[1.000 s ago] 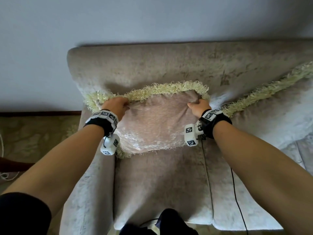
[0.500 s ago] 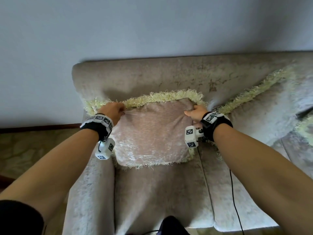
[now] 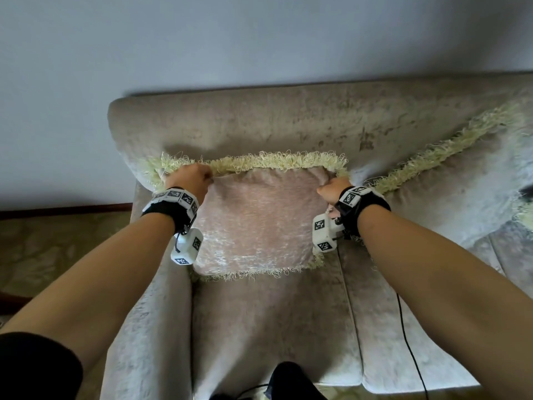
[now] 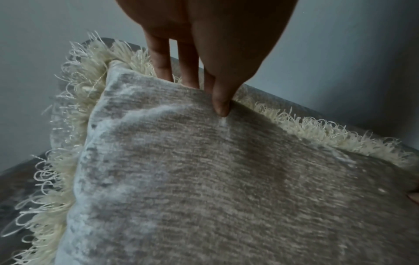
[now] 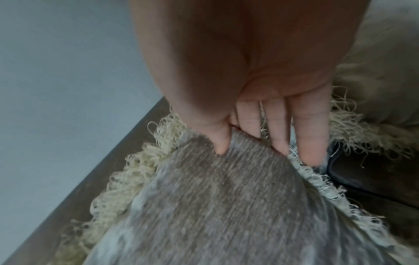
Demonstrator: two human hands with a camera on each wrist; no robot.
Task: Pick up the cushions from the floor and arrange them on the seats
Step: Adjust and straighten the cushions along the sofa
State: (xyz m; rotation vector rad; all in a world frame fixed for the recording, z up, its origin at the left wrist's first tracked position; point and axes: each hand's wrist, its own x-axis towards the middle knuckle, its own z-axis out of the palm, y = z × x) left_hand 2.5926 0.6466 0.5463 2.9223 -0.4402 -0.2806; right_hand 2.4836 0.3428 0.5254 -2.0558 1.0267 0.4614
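Fringed cushion point(image 3: 256, 223) — pinkish-beige pile, cream looped fringe point(image 3: 277, 163) round its edges — stands propped against the sofa backrest point(image 3: 288, 122), bottom edge on the leftmost seat point(image 3: 268, 321).

Left hand point(image 3: 190, 180) pinches the cushion's upper left corner: in the left wrist view the thumb point(image 4: 221, 105) presses the front face, fingers point(image 4: 162, 62) go behind the top edge into the fringe. Grip narrow, closed on fabric.

Right hand point(image 3: 334, 192) pinches the upper right corner the same way: the thumb point(image 5: 221, 145) dents the front fabric, fingers point(image 5: 310, 129) lie behind the edge and fringe. Grip narrow, holding cloth.

Between the two grips the top edge runs roughly level, the face below them smooth with a light sheen.

Outward from the right grip — a second cushion point(image 3: 450, 197) leans on the backrest, its fringed edge running up and away, just beside the held one. Below the left grip, the sofa armrest point(image 3: 144, 327). Beyond it, patterned floor point(image 3: 57, 249) and a dark skirting strip point(image 3: 66, 210). Pale wall point(image 3: 259, 39) behind the backrest. A black cable point(image 3: 409, 350) trails down over the seat under the right forearm.
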